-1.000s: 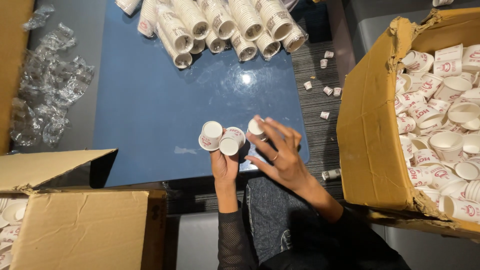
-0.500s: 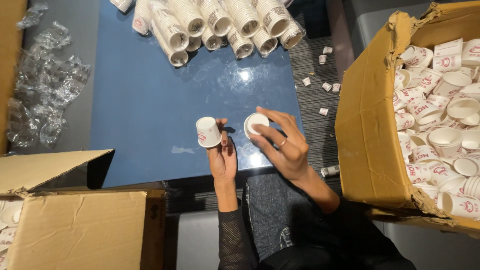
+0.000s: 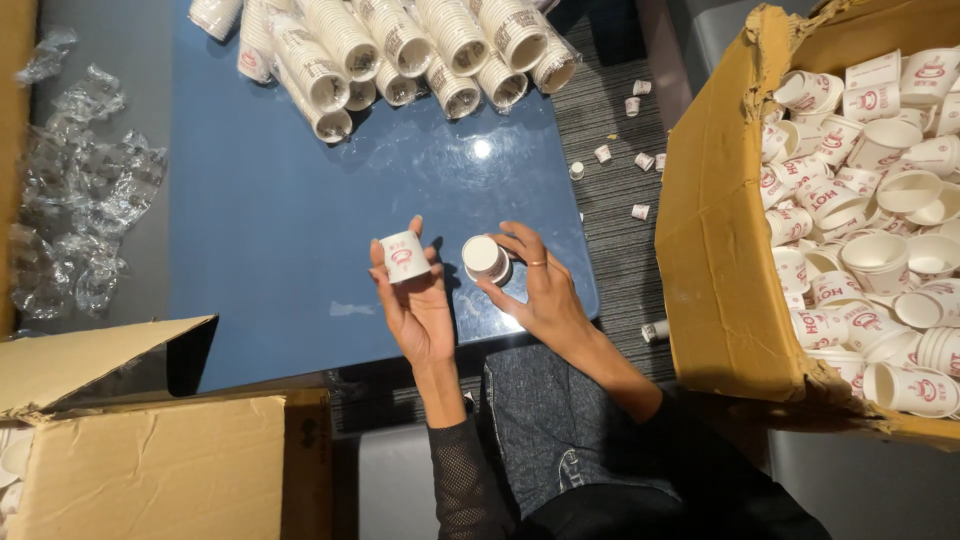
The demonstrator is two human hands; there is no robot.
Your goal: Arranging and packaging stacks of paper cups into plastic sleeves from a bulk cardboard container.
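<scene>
- Hands over the near edge of the glossy blue bench [image 3: 280,230], seen from my head camera looking down.
- Left hand [image 3: 415,305]: palm up, grip clamped on a small white paper cup with a red print [image 3: 405,256]; thumb and fingertips pinch its side wall. I read the cup as upright, slightly tilted, held above the bench and not touching it.
- Right hand [image 3: 545,290]: grip clamped on a second small white paper cup [image 3: 485,258], tipped so its round end faces the camera; I cannot tell whether that end is the mouth or the base. A ring shows on one finger.
- The two cups are near each other, not touching; a narrow gap lies between them.
- Far edge of the bench: a heap of long nested stacks of white paper cups [image 3: 400,50], lying on their sides, well apart from both hands.
- Right of me: a large open brown cardboard box [image 3: 715,250], full of loose white cups with red prints [image 3: 870,200], jumbled at all angles.
- Near left: another brown cardboard box with open flaps [image 3: 150,470], just below the bench edge.
- Far left: crumpled clear plastic wrappers [image 3: 80,210] on a grey surface.
- Dark carpet [image 3: 610,110] between bench and large box: several small loose cups [image 3: 640,160] scattered.
</scene>
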